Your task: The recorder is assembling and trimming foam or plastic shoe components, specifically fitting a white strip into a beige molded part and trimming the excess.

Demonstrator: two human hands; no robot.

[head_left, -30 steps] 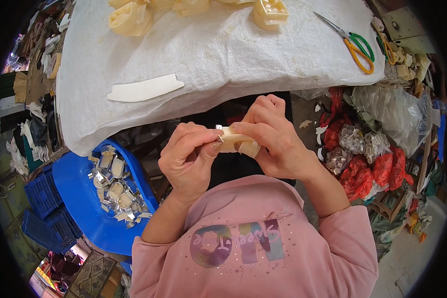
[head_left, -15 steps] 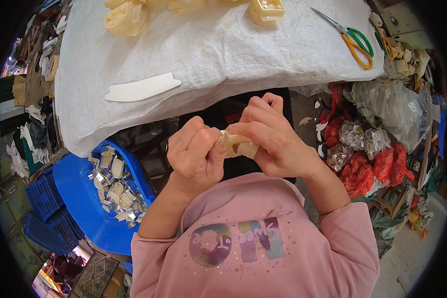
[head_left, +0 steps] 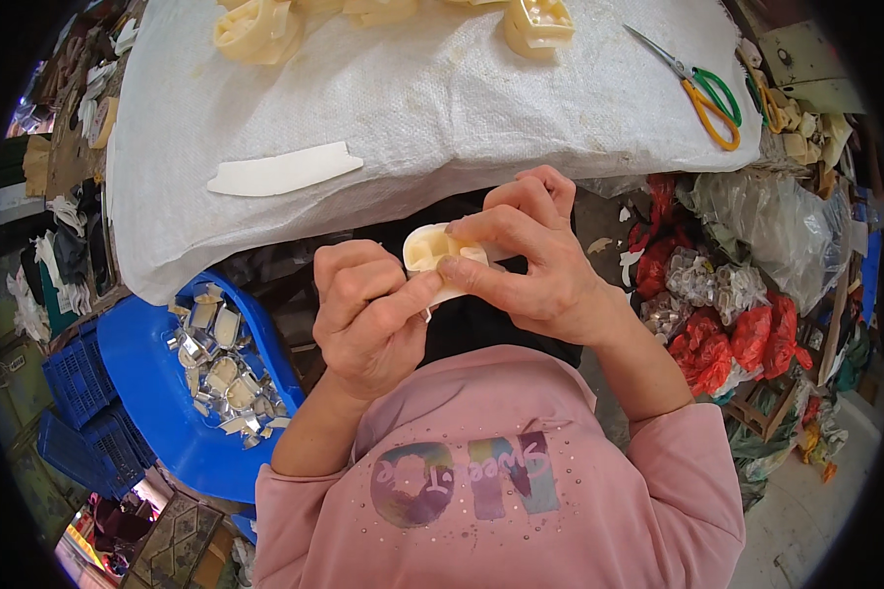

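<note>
Between my two hands, above my lap, is a small cream-coloured hollow piece [head_left: 427, 244] with a rounded rim and curved walls. My left hand [head_left: 368, 319] grips its lower left side between thumb and curled fingers. From the right, my right hand [head_left: 532, 260] pinches it, thumb at its near edge and index finger on its far edge. A flat white curved strip [head_left: 285, 171] lies near the front edge of the cloth-covered table [head_left: 363, 108]. Several cream pieces like the held one, such as this one [head_left: 538, 27], stand at the far side.
Scissors [head_left: 697, 86] with green and orange handles lie at the table's right. Left of me, a blue tub [head_left: 138, 393] holds many shiny metal and cream parts, near stacked blue crates [head_left: 88, 412]. To the right are red plastic bags [head_left: 732, 339] and clear plastic sheeting [head_left: 776, 216].
The cream piece has been turned so its hollow inside now faces up. My left hand has shifted slightly left and down, and my right thumb has come onto the piece's near edge.
</note>
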